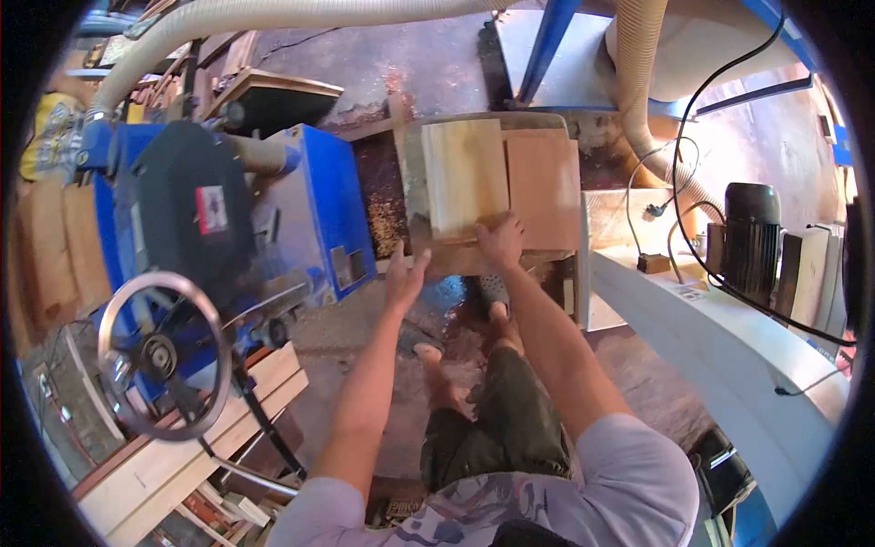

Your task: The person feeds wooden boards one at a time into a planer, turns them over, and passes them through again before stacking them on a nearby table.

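A pale wooden board (463,178) and a reddish-brown board (544,191) lie side by side on a dusty stand in front of me. My right hand (501,242) is at the near right corner of the pale board, its fingers bent around the edge. How firmly it grips is hard to make out. My left hand (404,278) hovers just left of the boards' near end, fingers spread, holding nothing.
On the left stands a blue machine (333,205) with a metal handwheel (166,356). To the right are a white machine body (720,337) and a black motor (752,237). Hoses and hanging cables cross above. Wood chips (387,223) lie beside the stand.
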Available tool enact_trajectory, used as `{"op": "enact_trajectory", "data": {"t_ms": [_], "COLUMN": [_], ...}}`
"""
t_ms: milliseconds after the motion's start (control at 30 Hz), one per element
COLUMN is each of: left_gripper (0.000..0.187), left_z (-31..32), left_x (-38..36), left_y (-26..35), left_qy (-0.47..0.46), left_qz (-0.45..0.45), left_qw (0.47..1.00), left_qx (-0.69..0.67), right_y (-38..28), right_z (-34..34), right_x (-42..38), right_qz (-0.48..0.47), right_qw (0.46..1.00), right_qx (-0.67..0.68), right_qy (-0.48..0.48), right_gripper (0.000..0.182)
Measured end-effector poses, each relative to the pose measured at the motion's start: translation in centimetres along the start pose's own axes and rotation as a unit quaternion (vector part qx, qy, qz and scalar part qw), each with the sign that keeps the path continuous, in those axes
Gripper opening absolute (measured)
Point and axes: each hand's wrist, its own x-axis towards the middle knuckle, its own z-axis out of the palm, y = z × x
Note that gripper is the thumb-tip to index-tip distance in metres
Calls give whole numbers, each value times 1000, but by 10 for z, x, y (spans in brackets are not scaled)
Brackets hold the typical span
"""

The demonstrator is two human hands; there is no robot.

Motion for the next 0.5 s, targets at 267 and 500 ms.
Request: {"op": "enact_trajectory", "data": {"t_ms": [267, 500], "left_gripper": [84, 58], "left_z": [65, -53], "left_x": [91, -124], "left_y": [-8, 6], "left_qy": [-50, 61], "left_qz": [-27, -124], "left_qw": [989, 987], "left_qx": [-139, -82], "right_y": [8, 19], "right_z": [-19, -96], "right_x": [-10, -171], "right_qz": [42, 268], "right_qw": [987, 755], "right_qx": [146, 428], "right_qy": [-52, -417], "right_gripper": [65, 44]}}
